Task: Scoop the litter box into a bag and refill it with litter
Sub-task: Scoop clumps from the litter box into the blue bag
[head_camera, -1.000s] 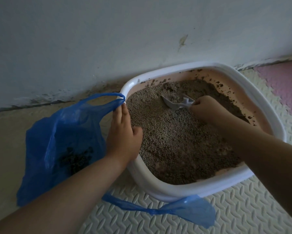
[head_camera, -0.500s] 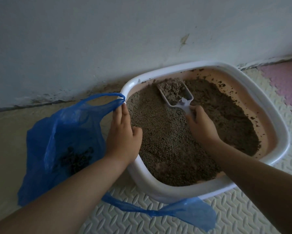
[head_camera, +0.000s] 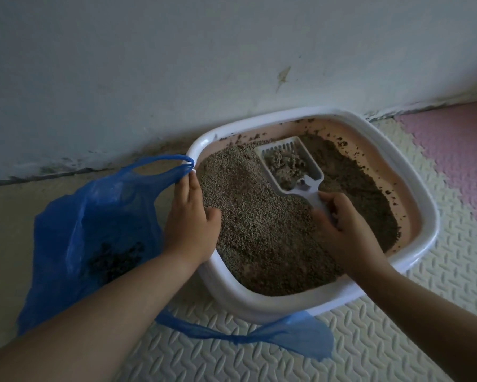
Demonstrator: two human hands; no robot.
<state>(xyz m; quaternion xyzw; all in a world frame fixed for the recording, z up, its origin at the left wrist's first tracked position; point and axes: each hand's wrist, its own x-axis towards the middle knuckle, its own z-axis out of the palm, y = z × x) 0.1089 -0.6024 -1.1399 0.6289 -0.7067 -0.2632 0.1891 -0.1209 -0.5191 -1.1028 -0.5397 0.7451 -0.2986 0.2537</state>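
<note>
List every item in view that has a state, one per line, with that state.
Litter box: on the floor by the wall, holding litter, inner walls soiled.
Scoop: lifted above the litter, loaded with clumps.
Blue bag: open beside the box, dark waste inside.
Left hand: pinning the bag handle to the box rim.
Right hand: closed on the scoop handle.
</note>
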